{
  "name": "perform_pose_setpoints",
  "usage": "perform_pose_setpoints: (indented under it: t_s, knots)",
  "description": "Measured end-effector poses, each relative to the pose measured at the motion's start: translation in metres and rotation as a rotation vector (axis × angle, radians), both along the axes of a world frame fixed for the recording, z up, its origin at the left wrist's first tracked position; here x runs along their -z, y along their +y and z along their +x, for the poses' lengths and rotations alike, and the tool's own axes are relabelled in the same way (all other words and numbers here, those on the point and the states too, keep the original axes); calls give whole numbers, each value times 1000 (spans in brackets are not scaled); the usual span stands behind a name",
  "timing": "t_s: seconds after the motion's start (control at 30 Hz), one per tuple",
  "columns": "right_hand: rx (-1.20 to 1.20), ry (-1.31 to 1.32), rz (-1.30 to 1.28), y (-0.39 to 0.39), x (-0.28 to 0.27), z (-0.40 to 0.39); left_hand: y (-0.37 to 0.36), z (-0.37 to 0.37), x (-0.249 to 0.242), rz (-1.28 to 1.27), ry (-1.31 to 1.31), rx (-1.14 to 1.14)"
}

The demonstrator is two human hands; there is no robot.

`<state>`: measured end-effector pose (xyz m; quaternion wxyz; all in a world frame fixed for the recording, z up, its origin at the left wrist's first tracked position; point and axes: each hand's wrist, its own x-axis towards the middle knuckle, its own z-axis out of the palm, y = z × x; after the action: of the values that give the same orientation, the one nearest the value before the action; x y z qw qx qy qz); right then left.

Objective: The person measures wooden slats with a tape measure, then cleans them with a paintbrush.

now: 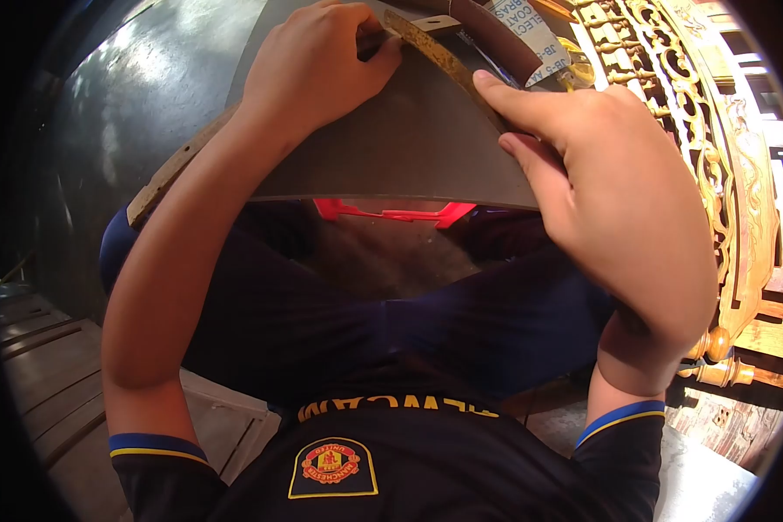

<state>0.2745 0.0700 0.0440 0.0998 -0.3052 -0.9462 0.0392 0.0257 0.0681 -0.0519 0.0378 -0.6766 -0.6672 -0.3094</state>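
Note:
A thin, curved, yellowish-brown strip (439, 56) spans between my two hands over a grey board (391, 161). My left hand (317, 70) is closed at the strip's upper left end, its fingers curled and partly hidden behind the hand. Thumb and forefinger of my right hand (600, 157) pinch the strip's lower right end, which disappears between them. Just beyond the strip lies a brown sheet (500, 35) with a pale, printed backing (531, 39) that looks like sandpaper. A flat wooden piece with small holes (178, 165) rests beneath my left forearm.
Carved, gold-coloured wooden furniture (705, 113) stands close on the right. Below the board's near edge shows a red plastic object (396, 213), between my legs. A dark, shiny surface (139, 87) rises at the left, with wooden slats (56, 374) lower down.

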Motion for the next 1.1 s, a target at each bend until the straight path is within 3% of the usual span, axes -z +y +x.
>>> perform_pose_setpoints:
  t_s: [0.17,0.33,0.43,0.6,0.73,0.93,1.03,1.1]
  knots:
    - [-40,77,137,19,38,-13,3,1,0,-3,13,17]
    - [-22,-10,-29,-1,-3,2,0,3,-1,-12,-3,-7]
    - [-48,145,122,27,49,-20,2,-1,1,9,26,15]
    - [-17,-90,61,-6,-7,8,0,2,-2,3,33,-6]
    - [-92,119,139,24,39,-12,5,-5,7,59,13,36]
    - [-44,-42,29,-1,-3,11,-1,4,-4,-41,-5,-25]
    - [-111,58,-13,0,-8,-10,3,-2,2,-15,15,14]
    - [-114,67,149,14,17,-10,3,2,1,-22,26,-11]
